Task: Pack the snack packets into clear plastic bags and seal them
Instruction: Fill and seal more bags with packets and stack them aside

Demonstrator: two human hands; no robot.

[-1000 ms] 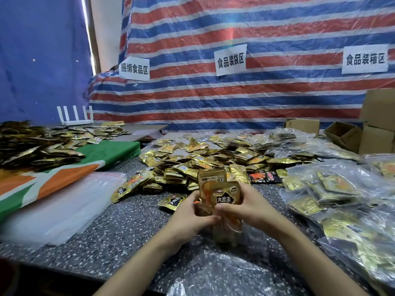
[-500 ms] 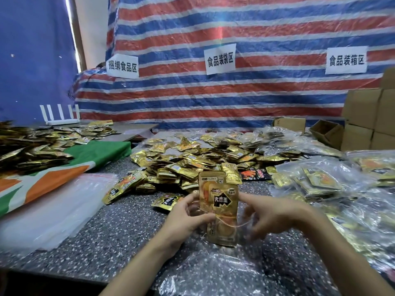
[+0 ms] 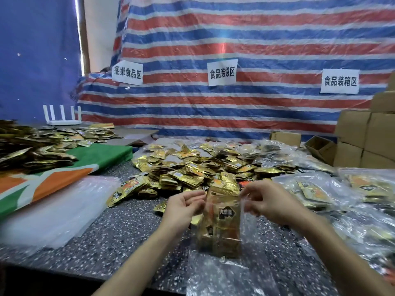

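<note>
The speckled table (image 3: 119, 238) fills the lower frame, with the loose heap of gold snack packets (image 3: 192, 167) at its centre. Just in front of the heap, at lower centre, the clear bag (image 3: 220, 227) stands upright, long axis vertical, packets inside. Its mouth is on top, between the hands: the left hand (image 3: 181, 210) pinches the left edge, the right hand (image 3: 271, 201) pinches the right edge. Both are equally near, so I judge the sealing must run sideways along the mouth.
</note>
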